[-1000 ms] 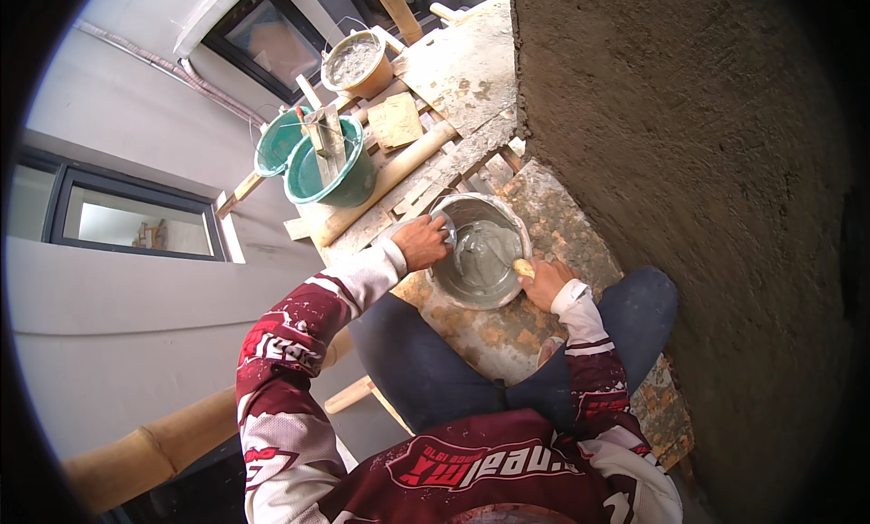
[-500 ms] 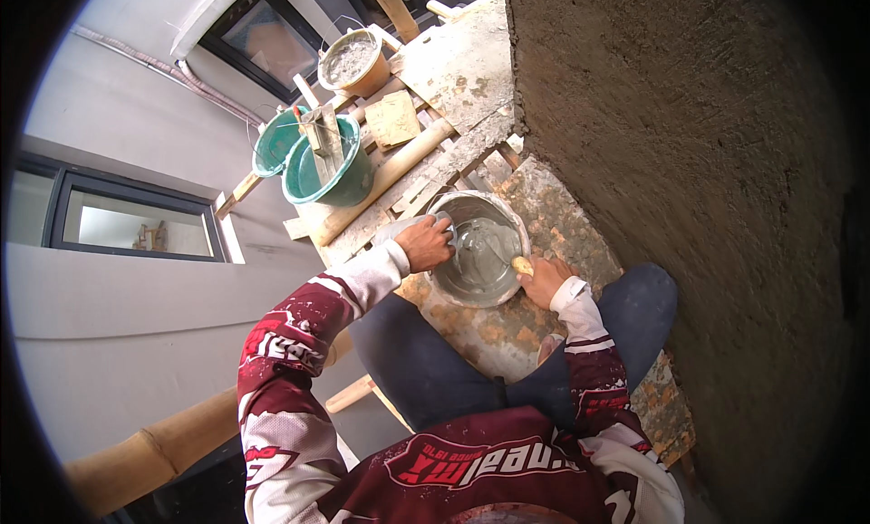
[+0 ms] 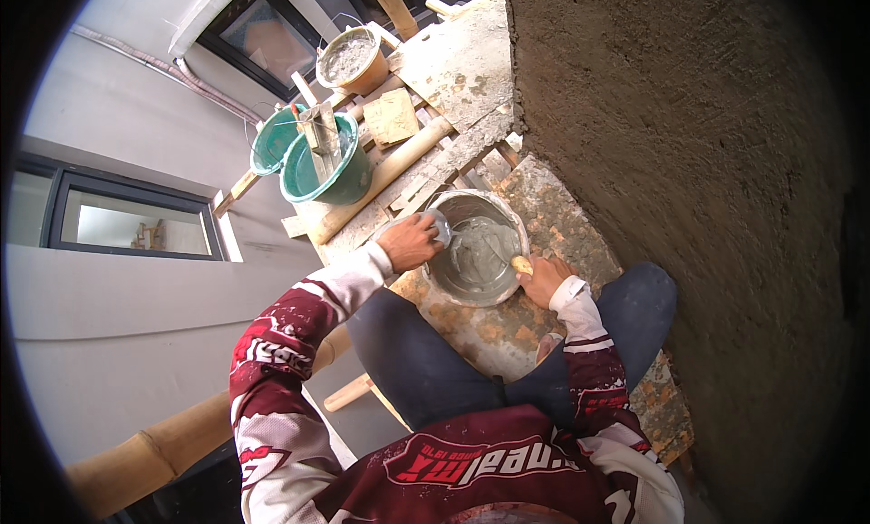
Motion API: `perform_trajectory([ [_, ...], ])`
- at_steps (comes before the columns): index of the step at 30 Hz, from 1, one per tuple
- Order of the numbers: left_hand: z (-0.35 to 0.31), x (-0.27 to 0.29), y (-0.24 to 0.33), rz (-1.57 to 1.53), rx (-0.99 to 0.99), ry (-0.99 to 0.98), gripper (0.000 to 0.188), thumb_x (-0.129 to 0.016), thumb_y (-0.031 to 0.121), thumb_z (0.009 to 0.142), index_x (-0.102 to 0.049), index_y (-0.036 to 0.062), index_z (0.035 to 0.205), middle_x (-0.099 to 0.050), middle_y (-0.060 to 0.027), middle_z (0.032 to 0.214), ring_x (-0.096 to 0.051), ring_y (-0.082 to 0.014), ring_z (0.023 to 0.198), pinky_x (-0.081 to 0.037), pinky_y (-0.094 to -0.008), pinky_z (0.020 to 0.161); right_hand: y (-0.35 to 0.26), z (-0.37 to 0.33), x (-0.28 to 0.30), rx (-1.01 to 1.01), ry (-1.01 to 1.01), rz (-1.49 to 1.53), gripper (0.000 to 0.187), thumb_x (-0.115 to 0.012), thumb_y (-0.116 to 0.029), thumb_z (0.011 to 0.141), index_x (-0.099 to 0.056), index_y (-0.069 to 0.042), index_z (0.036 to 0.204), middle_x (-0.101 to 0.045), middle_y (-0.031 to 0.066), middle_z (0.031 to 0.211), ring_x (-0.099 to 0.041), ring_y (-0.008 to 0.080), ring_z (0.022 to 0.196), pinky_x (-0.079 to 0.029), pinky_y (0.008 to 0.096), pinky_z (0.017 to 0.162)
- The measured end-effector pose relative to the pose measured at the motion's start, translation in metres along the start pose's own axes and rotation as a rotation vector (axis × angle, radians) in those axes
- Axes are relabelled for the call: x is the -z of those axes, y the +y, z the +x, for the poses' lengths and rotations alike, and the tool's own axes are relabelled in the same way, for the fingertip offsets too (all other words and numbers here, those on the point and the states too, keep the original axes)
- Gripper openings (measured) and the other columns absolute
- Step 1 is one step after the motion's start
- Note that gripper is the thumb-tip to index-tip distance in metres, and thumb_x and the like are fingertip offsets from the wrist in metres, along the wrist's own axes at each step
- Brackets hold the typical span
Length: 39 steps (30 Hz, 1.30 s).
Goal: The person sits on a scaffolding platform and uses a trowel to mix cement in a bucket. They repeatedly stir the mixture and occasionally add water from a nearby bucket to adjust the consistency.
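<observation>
Bucket (image 3: 471, 298), grey-smeared, holds grey mix (image 3: 476, 252). Right hand (image 3: 547, 280) clenches yellow handle (image 3: 521, 265); left hand (image 3: 412, 243) pinches pale object (image 3: 441, 225). Mottled board (image 3: 564, 218) beneath; rough wall (image 3: 689, 125); 2 green buckets (image 3: 349, 184) beyond.

The scene is lit by bright, diffuse daylight, and the mortar-stained board (image 3: 453, 67) is nearly washed out. The rough rendered wall (image 3: 689, 153) is left much dimmer. Pale glare is caught in the lower window pane (image 3: 113, 221), and a soft sheen on the wet mortar (image 3: 480, 252). Straight edges are bowed outward; the corners are blacked out.
</observation>
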State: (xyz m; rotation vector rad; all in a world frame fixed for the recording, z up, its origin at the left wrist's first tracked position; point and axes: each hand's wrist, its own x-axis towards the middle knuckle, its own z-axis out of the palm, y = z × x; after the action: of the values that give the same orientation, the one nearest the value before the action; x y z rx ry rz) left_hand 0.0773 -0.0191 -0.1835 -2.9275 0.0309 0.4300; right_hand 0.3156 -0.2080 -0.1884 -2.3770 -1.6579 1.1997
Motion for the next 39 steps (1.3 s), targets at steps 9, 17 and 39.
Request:
perform_trajectory([
  [9, -0.09, -0.016, -0.044, -0.361, 0.325, 0.16, 0.013, -0.056, 0.005, 0.076, -0.055, 0.0066, 0.089, -0.051, -0.0109, 0.084, -0.046, -0.0307, 0.087, -0.041, -0.0379, 0.08, -0.005, 0.001, -0.001, -0.017, -0.008, 0.005, 0.041, -0.055, -0.036, 0.087, -0.059, -0.007, 0.115, -0.064, 0.0238, 0.102, -0.059, 0.041, 0.102, -0.043, 0.0514, 0.092],
  [17, -0.153, 0.06, -0.121, -0.42, 0.956, 0.622, 0.009, -0.058, 0.01, 0.083, -0.059, 0.0016, 0.087, -0.06, -0.0155, 0.077, -0.059, -0.0305, 0.071, -0.047, -0.0382, 0.067, -0.006, 0.007, -0.012, 0.04, 0.031, -0.016, 0.041, -0.056, -0.037, 0.086, -0.059, -0.005, 0.112, -0.064, 0.0242, 0.099, -0.06, 0.0431, 0.096, -0.046, 0.0513, 0.085],
  [39, -0.151, -0.133, -0.178, -0.444, 1.842, 0.669, 0.022, -0.064, 0.017, 0.08, -0.067, 0.0073, 0.1, -0.066, -0.0158, 0.092, -0.061, -0.0328, 0.094, -0.046, -0.0435, 0.084, 0.002, -0.011, -0.025, 0.083, 0.074, 0.037, 0.045, -0.056, -0.041, 0.085, -0.055, -0.007, 0.114, -0.064, 0.0236, 0.099, -0.06, 0.0434, 0.095, -0.045, 0.0526, 0.083],
])
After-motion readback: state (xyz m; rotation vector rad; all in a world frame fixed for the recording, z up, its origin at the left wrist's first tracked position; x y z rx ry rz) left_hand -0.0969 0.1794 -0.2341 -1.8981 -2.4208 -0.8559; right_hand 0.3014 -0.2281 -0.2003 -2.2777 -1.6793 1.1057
